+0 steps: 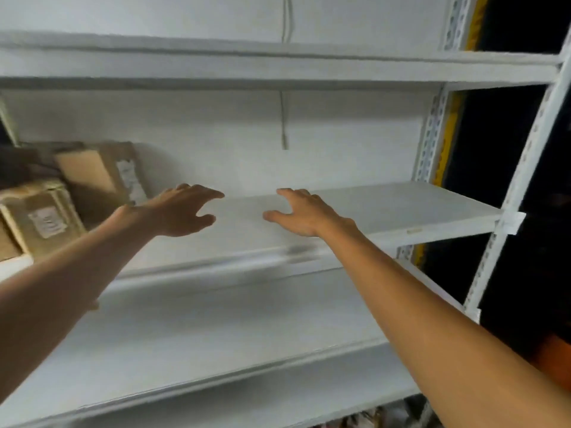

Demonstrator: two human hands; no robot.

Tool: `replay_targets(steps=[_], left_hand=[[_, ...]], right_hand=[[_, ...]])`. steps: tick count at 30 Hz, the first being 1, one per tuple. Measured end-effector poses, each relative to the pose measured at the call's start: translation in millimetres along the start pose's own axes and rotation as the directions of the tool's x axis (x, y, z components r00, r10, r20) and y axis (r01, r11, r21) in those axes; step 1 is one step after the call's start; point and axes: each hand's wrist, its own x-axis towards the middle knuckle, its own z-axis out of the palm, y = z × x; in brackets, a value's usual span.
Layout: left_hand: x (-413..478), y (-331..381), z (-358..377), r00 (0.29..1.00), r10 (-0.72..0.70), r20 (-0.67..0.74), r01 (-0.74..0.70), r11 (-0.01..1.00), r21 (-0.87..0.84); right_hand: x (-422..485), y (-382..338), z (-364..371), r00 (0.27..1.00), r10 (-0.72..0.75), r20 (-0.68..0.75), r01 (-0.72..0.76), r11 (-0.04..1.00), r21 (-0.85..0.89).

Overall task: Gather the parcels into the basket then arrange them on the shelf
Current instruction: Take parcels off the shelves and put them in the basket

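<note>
1. Two brown parcels at least, both at the far left end of the middle shelf board [401, 205]. The front parcel [40, 217] lies with a white label facing out. The rear parcel [102, 171] is tilted and leans towards the back wall. Blur hides whether the two touch. A darker shape behind them is too blurred to name.
2. Right of the parcels the board runs bare and white to the perforated upright [522, 180].
3. Left hand [182, 211]: fingers spread and straight, holding nothing, just right of the rear parcel. No contact with it shows.
4. Right hand [304, 213]: palm down, fingers loose and straight, also empty, over the middle of the board. I cannot tell whether it touches the board.
5. Judgement: this is the arranging stage. Some parcels are on the shelf, both hands are free, and the basket is not in view.
6. To do it well:
   - Use the left hand to square up the rear parcel, standing it upright or laying it flat.
   - Brace it from the open side with the right hand.
   - Fill the bare stretch from left to right.
   - Keep labels facing out and the parcels back from the front lip.
7. Risk: the rear parcel looks unstable and could slide or tip if nudged sideways, so push on its side face, not its top.
8. Around: an upper shelf [278, 66] above, a lower shelf [216, 335] below, and a thin cord [284, 118] hanging down the back wall, well apart from both hands.
</note>
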Motion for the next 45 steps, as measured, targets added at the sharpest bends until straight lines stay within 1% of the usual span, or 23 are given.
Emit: replay_targets(steps=[2, 7, 9, 12, 15, 18, 21, 25, 28, 31, 33, 36, 41, 45], left_hand=[[-32, -27, -5, 0.994, -0.112, 0.008, 0.112, 0.993, 0.035], [-106, -82, -20, 0.951, -0.308, -0.005, 0.308, 0.950, 0.049], [-128, -106, -24, 0.933, -0.361, -0.013, 0.361, 0.930, 0.066], [-146, -136, -26, 0.900, -0.436, -0.025, 0.436, 0.898, 0.051], [-149, -165, -22, 0.889, -0.456, -0.049, 0.458, 0.888, 0.036], [-132, -193, -17, 0.894, -0.430, -0.122, 0.436, 0.900, 0.023], [-91, -224, -13, 0.891, -0.413, -0.187, 0.423, 0.906, 0.015], [-26, -269, 3, 0.882, -0.432, -0.188, 0.440, 0.898, -0.003], [12, -298, 17, 0.870, -0.455, -0.190, 0.462, 0.887, -0.006], [34, -315, 26, 0.862, -0.473, -0.182, 0.475, 0.879, -0.039], [42, -322, 30, 0.851, -0.481, -0.209, 0.481, 0.875, -0.055], [48, -328, 31, 0.830, -0.515, -0.212, 0.497, 0.857, -0.137], [65, -322, 34, 0.788, -0.582, -0.202, 0.522, 0.805, -0.283], [72, -322, 36, 0.749, -0.623, -0.225, 0.518, 0.763, -0.387]], right_hand=[[15, -32, 12, 0.995, -0.092, 0.042, 0.090, 0.995, 0.041], [44, -103, 43, 0.953, -0.292, 0.076, 0.285, 0.954, 0.091], [56, -132, 56, 0.928, -0.360, 0.097, 0.351, 0.932, 0.093], [76, -166, 73, 0.898, -0.423, 0.118, 0.410, 0.904, 0.121], [102, -191, 89, 0.881, -0.459, 0.117, 0.442, 0.885, 0.144], [138, -211, 106, 0.882, -0.453, 0.130, 0.431, 0.887, 0.167], [182, -227, 123, 0.895, -0.425, 0.137, 0.393, 0.895, 0.210], [240, -242, 147, 0.917, -0.385, 0.103, 0.343, 0.895, 0.285], [273, -247, 160, 0.928, -0.371, 0.036, 0.345, 0.890, 0.299], [295, -249, 171, 0.932, -0.362, -0.012, 0.346, 0.879, 0.329], [305, -250, 179, 0.935, -0.354, -0.024, 0.340, 0.876, 0.341], [312, -254, 190, 0.932, -0.361, -0.039, 0.351, 0.866, 0.355], [319, -262, 200, 0.914, -0.397, -0.085, 0.390, 0.798, 0.460], [316, -263, 206, 0.921, -0.383, -0.074, 0.362, 0.769, 0.527]])
